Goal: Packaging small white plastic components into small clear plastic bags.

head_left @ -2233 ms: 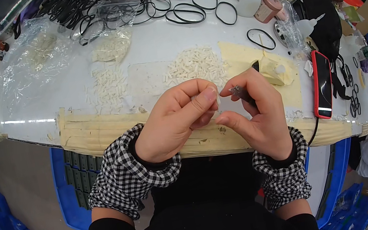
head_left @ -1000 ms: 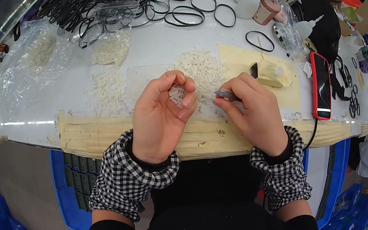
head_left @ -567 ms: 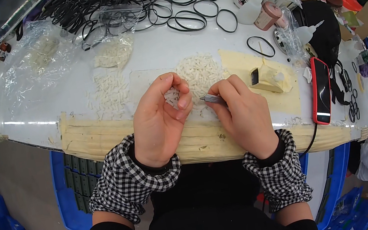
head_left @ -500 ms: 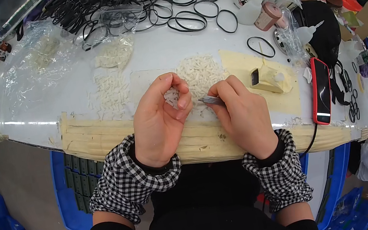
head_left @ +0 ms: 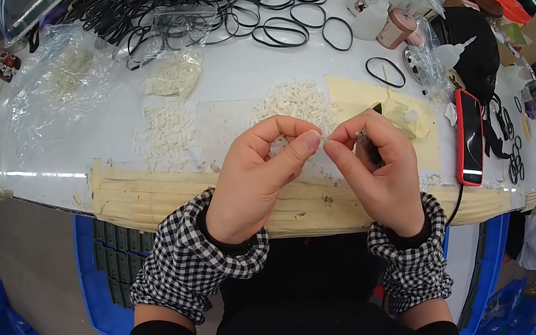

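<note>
Just beyond the fingers (head_left: 293,154) lay small white pieces (head_left: 294,98). The left hand (head_left: 249,183) had thumb and forefinger pressed together, contents indiscernible; the right hand (head_left: 388,178) curled around a dark tool (head_left: 370,149). Pieces appeared light, probably slippery, best gripped mid-length.

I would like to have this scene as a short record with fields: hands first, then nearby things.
Left hand: thumb and forefinger together; anything held is unclear
Right hand: holds a small dark tool
Beyond hands: heap of small white pieces
Right side: red-edged phone
Far side: tangled black loops
</note>
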`<state>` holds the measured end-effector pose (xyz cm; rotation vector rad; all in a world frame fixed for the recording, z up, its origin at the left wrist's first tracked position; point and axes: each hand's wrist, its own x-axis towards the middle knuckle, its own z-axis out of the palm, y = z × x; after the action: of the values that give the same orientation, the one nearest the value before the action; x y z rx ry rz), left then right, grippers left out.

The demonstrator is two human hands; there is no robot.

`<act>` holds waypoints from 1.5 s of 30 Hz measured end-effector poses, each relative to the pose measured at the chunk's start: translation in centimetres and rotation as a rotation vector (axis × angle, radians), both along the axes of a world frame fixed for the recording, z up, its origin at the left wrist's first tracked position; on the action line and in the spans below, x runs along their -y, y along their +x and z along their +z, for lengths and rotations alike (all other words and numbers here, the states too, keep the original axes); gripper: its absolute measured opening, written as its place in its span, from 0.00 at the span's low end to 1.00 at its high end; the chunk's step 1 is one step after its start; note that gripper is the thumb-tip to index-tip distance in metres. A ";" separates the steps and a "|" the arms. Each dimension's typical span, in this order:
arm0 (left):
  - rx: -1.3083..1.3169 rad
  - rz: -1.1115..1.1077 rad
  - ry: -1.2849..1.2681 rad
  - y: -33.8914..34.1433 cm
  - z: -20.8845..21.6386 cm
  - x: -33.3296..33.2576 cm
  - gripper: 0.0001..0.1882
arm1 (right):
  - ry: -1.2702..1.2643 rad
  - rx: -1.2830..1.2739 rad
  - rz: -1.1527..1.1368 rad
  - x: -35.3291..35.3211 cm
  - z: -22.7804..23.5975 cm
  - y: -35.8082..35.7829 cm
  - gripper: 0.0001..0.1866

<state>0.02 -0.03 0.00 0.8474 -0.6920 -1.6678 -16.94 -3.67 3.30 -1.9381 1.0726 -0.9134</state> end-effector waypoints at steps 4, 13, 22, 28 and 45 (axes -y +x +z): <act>0.025 -0.033 -0.011 0.0 -0.3 0.1 0.08 | -0.247 -0.043 0.023 -0.2 0.1 0.2 0.07; 0.019 -0.025 -0.045 0.0 -0.1 -0.1 0.08 | -0.335 -0.045 0.025 -0.6 0.1 0.4 0.08; -0.228 -0.160 0.022 0.4 -0.5 0.1 0.09 | -0.454 -0.296 -0.003 -0.2 -0.6 0.0 0.17; -0.214 -0.128 0.007 0.2 -0.3 0.0 0.09 | -0.460 -0.421 -0.036 -0.4 -1.0 0.3 0.21; -0.206 -0.139 -0.030 0.2 -0.5 -0.1 0.07 | -0.396 -0.370 -0.008 -0.4 -0.8 0.2 0.19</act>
<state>0.22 0.06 -0.48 0.6070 -0.6423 -1.8344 -16.77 -3.29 2.48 -2.5050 1.1706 -0.8363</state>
